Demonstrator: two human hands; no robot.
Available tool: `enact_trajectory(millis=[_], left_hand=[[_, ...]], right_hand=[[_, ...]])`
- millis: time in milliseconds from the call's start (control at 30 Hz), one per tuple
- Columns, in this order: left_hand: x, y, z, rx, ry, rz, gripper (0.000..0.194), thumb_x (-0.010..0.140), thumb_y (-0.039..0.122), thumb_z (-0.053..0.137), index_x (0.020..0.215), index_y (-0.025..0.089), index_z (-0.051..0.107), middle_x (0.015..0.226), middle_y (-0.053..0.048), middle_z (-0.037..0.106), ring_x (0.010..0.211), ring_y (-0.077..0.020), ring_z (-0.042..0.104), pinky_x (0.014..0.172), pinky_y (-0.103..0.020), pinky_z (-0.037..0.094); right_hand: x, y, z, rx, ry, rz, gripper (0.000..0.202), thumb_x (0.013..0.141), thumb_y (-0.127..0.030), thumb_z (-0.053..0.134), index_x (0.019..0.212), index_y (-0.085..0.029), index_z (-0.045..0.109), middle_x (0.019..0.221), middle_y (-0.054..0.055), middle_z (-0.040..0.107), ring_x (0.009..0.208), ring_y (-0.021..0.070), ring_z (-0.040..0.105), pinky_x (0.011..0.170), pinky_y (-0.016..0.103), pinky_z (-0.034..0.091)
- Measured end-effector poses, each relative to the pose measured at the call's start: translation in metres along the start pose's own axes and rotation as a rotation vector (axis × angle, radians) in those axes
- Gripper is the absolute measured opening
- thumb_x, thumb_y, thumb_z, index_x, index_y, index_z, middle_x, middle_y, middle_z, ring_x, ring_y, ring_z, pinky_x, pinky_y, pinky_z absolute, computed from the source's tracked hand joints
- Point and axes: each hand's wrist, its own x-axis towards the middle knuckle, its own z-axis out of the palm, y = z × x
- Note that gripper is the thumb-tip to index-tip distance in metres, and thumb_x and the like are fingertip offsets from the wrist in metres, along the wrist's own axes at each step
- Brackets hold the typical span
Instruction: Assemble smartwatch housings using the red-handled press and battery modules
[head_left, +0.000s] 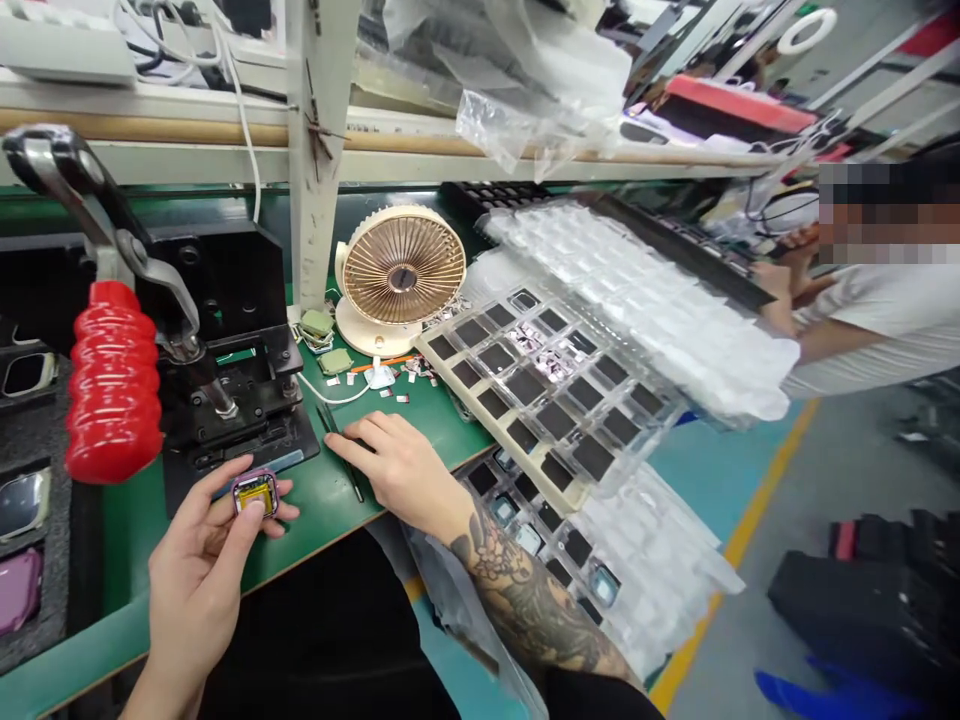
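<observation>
My left hand [206, 555] grips a small purple-framed smartwatch case [255, 493] between thumb and fingers. Its open side faces up and shows a yellow battery-like part inside. Further right, my right hand [397, 465] is palm down over the green bench, its fingers stretched out to the left. Dark tweezers [351, 475] lie under these fingertips; whether the hand touches them I cannot make out. Just behind my left hand stands a black press [225, 385] with a red lever handle [114, 385].
A beige fan [403, 268] stands at the back, with green pads [335, 361] and small loose parts around it. Clear trays of dark square pieces [556, 418] overhang the right side. Foam holding watch frames [30, 440] lies far left. A co-worker's arm [784, 300] is at right.
</observation>
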Motion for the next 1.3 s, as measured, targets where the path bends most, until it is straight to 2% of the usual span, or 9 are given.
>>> enact_trajectory(millis=[167,267,367,533,633,767,933,1067,1300], left_hand=[[0.0,-0.002,-0.001,-0.003,-0.035,0.03,0.043,0.107,0.042,0.079,0.14,0.018,0.066,0.118,-0.014,0.088,0.092,-0.026,0.087,0.079,-0.035,0.071],[0.001,-0.004,-0.002,0.011,-0.053,0.042,0.037,0.108,0.041,0.078,0.136,0.018,0.067,0.119,-0.014,0.088,0.091,-0.0263,0.087,0.078,-0.036,0.072],[0.002,-0.005,-0.003,0.03,-0.076,0.058,0.033,0.108,0.04,0.078,0.132,0.019,0.068,0.117,-0.014,0.089,0.092,-0.0267,0.088,0.077,-0.035,0.072],[0.001,-0.006,-0.006,0.089,-0.055,0.097,0.033,0.105,0.039,0.082,0.128,0.019,0.069,0.117,-0.012,0.089,0.09,-0.0264,0.088,0.074,-0.033,0.073],[-0.001,-0.006,-0.007,0.139,-0.061,0.074,0.033,0.105,0.041,0.082,0.126,0.02,0.07,0.12,-0.011,0.089,0.093,-0.026,0.088,0.078,-0.032,0.074],[-0.006,0.001,-0.004,0.198,-0.089,0.017,0.033,0.106,0.045,0.08,0.127,0.02,0.072,0.125,-0.011,0.088,0.103,-0.0262,0.088,0.087,-0.032,0.074],[-0.011,0.007,-0.001,0.226,-0.121,-0.019,0.033,0.104,0.049,0.081,0.124,0.024,0.074,0.124,-0.008,0.087,0.105,-0.0257,0.087,0.094,-0.033,0.074],[-0.011,0.006,-0.001,0.252,-0.128,-0.024,0.033,0.104,0.051,0.08,0.124,0.025,0.075,0.125,-0.007,0.087,0.106,-0.0241,0.086,0.097,-0.031,0.073],[-0.01,0.004,-0.003,0.245,-0.134,-0.021,0.034,0.104,0.05,0.08,0.126,0.024,0.075,0.127,-0.008,0.087,0.107,-0.0268,0.086,0.098,-0.036,0.074]], right_hand=[[-0.032,0.031,-0.034,0.002,0.086,0.254,0.024,0.113,-0.016,0.057,0.132,-0.022,0.071,0.118,0.01,0.079,0.104,0.0244,0.071,0.089,0.042,0.059],[-0.045,0.049,-0.053,-0.026,0.046,0.349,0.021,0.113,-0.018,0.058,0.129,-0.023,0.071,0.115,0.009,0.078,0.104,0.0257,0.071,0.09,0.044,0.06],[-0.04,0.046,-0.054,0.021,-0.015,0.29,0.02,0.114,-0.02,0.058,0.129,-0.023,0.07,0.118,0.009,0.079,0.105,0.0246,0.071,0.091,0.043,0.059],[-0.009,0.012,-0.03,-0.113,-0.159,0.104,0.022,0.115,-0.02,0.055,0.131,-0.019,0.071,0.129,0.012,0.079,0.11,0.0253,0.069,0.089,0.043,0.054],[-0.004,0.014,-0.036,-0.177,-0.142,0.069,0.025,0.114,-0.018,0.054,0.131,-0.016,0.072,0.133,0.014,0.078,0.107,0.0251,0.069,0.086,0.043,0.054],[-0.03,0.066,-0.088,-0.191,-0.011,0.32,0.031,0.112,-0.016,0.053,0.131,-0.021,0.077,0.127,0.011,0.08,0.109,0.0255,0.071,0.089,0.044,0.058],[-0.074,0.155,-0.147,-0.355,-0.16,0.796,0.033,0.105,-0.019,0.057,0.127,-0.019,0.082,0.119,0.013,0.08,0.106,0.0281,0.071,0.094,0.045,0.057],[-0.084,0.186,-0.146,-0.306,-0.268,0.885,0.03,0.103,-0.018,0.061,0.125,-0.018,0.082,0.123,0.012,0.081,0.105,0.0248,0.072,0.095,0.036,0.053],[-0.087,0.195,-0.136,-0.415,-0.295,0.902,0.03,0.1,-0.017,0.057,0.118,-0.016,0.081,0.115,0.015,0.079,0.1,0.026,0.068,0.087,0.037,0.047]])
